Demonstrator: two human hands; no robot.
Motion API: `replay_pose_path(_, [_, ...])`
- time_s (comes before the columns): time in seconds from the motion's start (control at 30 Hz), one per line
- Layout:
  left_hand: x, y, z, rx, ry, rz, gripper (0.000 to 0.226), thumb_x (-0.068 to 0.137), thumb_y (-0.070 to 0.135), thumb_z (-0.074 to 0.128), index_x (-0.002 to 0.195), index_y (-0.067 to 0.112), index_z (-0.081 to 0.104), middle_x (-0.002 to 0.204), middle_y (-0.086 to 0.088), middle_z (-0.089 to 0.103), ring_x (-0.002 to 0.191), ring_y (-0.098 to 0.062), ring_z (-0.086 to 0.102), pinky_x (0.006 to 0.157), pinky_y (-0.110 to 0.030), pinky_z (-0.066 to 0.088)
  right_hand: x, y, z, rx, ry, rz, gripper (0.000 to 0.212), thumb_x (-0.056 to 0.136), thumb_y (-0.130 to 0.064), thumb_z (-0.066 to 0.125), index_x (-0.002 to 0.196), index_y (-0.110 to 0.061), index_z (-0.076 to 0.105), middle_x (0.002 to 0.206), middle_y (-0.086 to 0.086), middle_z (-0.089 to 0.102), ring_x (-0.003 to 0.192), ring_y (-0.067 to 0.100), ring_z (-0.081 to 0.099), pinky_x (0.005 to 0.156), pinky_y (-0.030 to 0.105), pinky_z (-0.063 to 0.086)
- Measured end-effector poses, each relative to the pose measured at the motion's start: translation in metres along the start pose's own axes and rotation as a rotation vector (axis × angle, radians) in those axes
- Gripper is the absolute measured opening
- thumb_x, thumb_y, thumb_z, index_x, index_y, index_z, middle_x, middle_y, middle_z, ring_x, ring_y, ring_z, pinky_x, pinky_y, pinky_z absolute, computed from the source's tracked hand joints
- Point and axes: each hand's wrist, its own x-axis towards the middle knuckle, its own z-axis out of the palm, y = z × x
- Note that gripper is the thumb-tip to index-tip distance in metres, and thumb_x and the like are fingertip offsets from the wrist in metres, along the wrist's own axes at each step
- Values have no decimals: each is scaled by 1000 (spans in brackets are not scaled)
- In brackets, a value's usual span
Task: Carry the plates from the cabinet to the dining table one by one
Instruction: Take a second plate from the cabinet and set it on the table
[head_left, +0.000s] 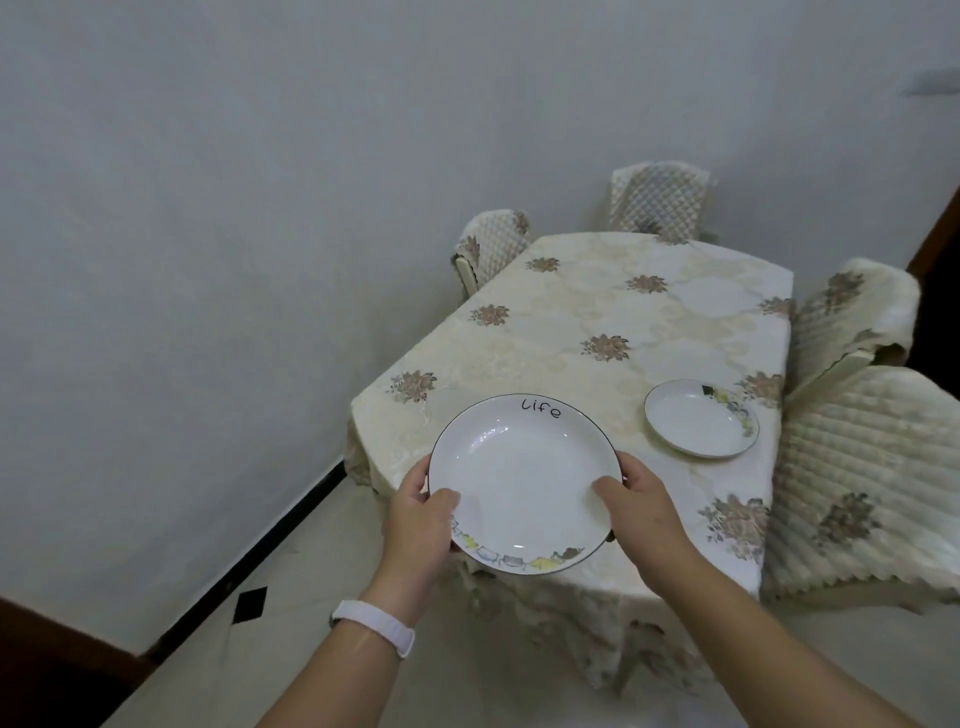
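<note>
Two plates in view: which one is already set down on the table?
The smaller-looking far plate, resting alone on the tablecloth near the right-side chairs. The "Life" plate is held by the left hand and right hand.

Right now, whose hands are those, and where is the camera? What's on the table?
There is no machine here. A person wears a camera on their head, so you see what they see, looking forward and down. The two arms at the bottom belong to that person. The left hand, with a white band on its wrist, and the right hand each have a grip on one side of a white plate with the word "life" on its rim. They hold it over the near end of a dining table covered with a flowery cloth. A second plate already lies there, and covered chairs stand around.
</note>
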Motion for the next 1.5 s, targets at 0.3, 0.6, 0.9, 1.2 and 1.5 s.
replay_pose_path(0.3, [120,-9,24,44,-141,-96,49,86,-4,46,112,33,65,94,-10,74,76,-27,68,62,-39,53,84,2,9,15,153,55,34,87,-7,44,97,-31,67,84,12,67,61,20,51,51,30,39])
replay_pose_path(0.6, [281,5,42,77,-311,-131,49,84,-2,48,115,31,65,94,-4,75,78,-25,69,62,-39,54,195,-21,47,30,330,132,32,85,-9,45,94,-30,67,89,17,67,63,21,51,55,33,40])
replay_pose_path(0.9, [401,12,59,145,-508,-53,55,87,-4,46,116,38,66,106,10,73,98,-16,68,80,-39,58,280,-23,84,34,494,156,32,88,-4,47,108,-25,61,94,3,70,78,22,67,56,30,49])
replay_pose_path(1.2, [445,-20,109,212,-588,-113,57,84,-5,49,110,42,69,105,8,73,98,-17,68,75,-32,56,319,9,59,42,605,216,39,85,-12,51,98,-47,60,101,0,70,90,23,68,81,51,58])
replay_pose_path(1.5, [481,-65,160,347,-604,-206,59,85,-2,51,105,51,67,103,14,73,99,-14,67,82,-36,56,364,61,24,31,595,297,37,86,-12,51,105,-42,60,106,-8,69,95,12,67,88,46,55])
